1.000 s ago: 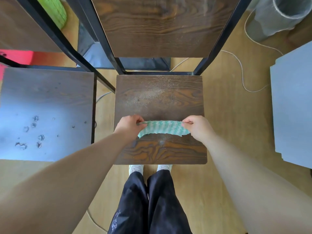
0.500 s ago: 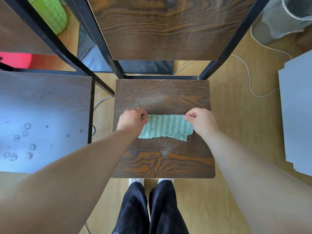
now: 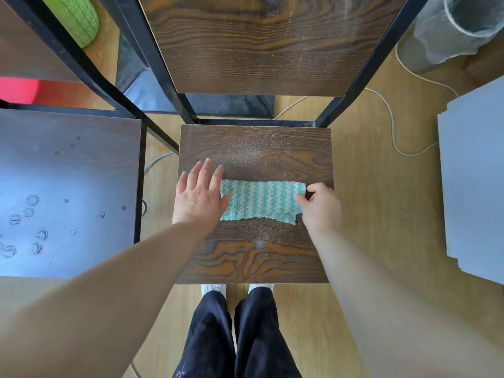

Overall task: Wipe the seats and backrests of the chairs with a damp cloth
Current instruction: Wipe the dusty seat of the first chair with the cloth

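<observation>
A green and white striped cloth (image 3: 260,201) lies flat across the middle of a dark wooden chair seat (image 3: 255,257) dusted with fine crumbs. Its wooden backrest (image 3: 270,42) rises in a black metal frame at the top. My left hand (image 3: 199,196) is spread flat with fingers apart, covering the cloth's left end. My right hand (image 3: 321,207) pinches the cloth's right edge between thumb and fingers.
A second chair seat (image 3: 68,192) with water drops stands to the left. A grey panel (image 3: 474,192) is at the right, a white cable (image 3: 392,129) runs on the wooden floor, a lined bin (image 3: 458,25) is top right, and a green object (image 3: 76,17) top left.
The cloth went from a bunched strip held by both hands to lying spread on the seat, farther from me. My left hand let go and opened flat; the right still pinches the edge.
</observation>
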